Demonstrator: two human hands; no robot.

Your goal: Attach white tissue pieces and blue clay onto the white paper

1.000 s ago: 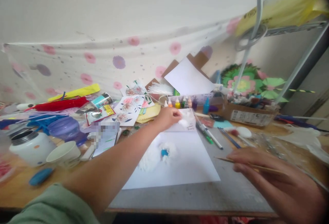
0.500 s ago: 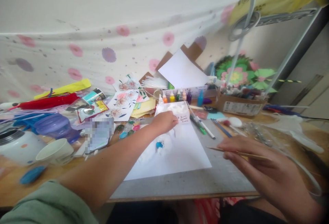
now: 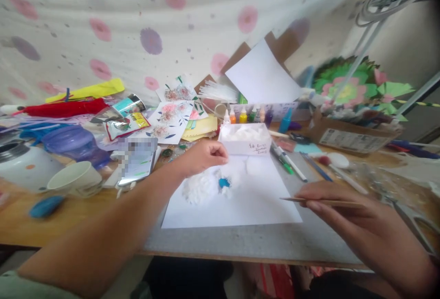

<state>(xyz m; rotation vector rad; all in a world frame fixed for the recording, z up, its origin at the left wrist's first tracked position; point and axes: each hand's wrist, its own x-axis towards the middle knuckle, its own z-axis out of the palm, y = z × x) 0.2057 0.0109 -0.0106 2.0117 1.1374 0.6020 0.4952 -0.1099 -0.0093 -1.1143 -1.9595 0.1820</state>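
My left hand (image 3: 202, 156) hovers with fingers pinched together just over a white sheet of paper (image 3: 240, 203), right above a clump of white cotton (image 3: 199, 188) with a blue spot (image 3: 224, 182) in it. What the pinch holds is too small to name. A small white box of cotton (image 3: 245, 139) stands just beyond the hand. My right hand (image 3: 347, 219) rests at the sheet's right edge, fingers closed on a thin wooden stick (image 3: 309, 201) that points left.
A row of small colour bottles (image 3: 245, 116) stands behind the box. Pens (image 3: 288, 164) lie to its right. A white cup (image 3: 74, 179), a white jar (image 3: 24, 166) and a purple container (image 3: 74, 143) sit at the left. A cardboard box with paper flowers (image 3: 350, 125) is at the back right.
My left hand has drawn back from the cotton box toward me and now hangs over the cotton clump on the sheet. The right hand keeps the stick, nearly still. The camera tilted down.
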